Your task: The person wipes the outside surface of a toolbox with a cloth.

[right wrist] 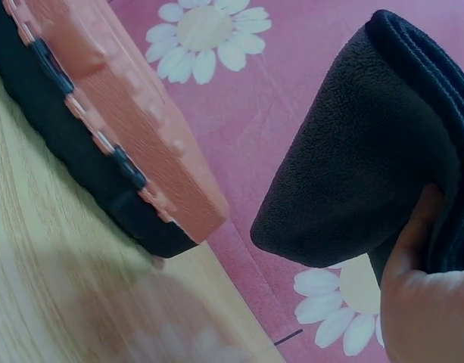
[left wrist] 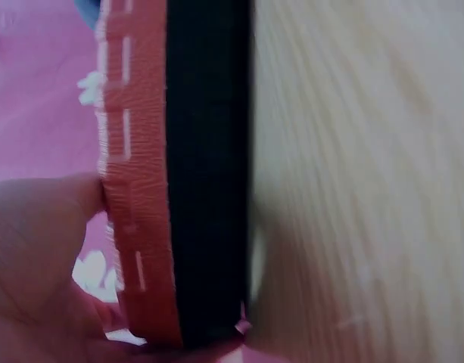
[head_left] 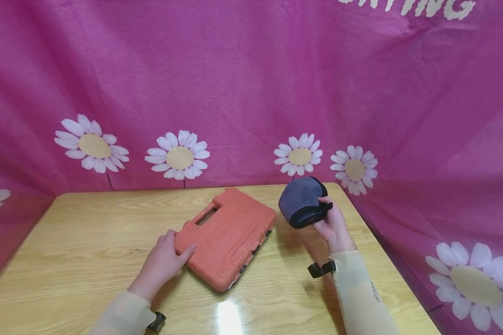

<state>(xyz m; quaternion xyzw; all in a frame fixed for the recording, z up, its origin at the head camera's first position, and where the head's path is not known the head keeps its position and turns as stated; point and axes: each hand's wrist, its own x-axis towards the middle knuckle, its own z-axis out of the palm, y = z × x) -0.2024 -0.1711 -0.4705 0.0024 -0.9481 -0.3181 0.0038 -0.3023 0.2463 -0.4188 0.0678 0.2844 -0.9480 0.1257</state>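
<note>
An orange plastic carrying case with a black lower half lies flat and at an angle on the table, its handle toward the back left. My left hand grips its near left corner, thumb on the top face; the other fingers are partly hidden at the side. Above the table, to the right of the case, my right hand holds a folded grey-blue fleece item with black edging. Its exact kind cannot be told. In the right wrist view the thumb presses on the soft fabric, apart from the case.
The wooden table runs back to a pink cloth backdrop printed with white daisies, which also hangs along the right side. Black latches line one edge of the case. Dark straps sit at both wrists.
</note>
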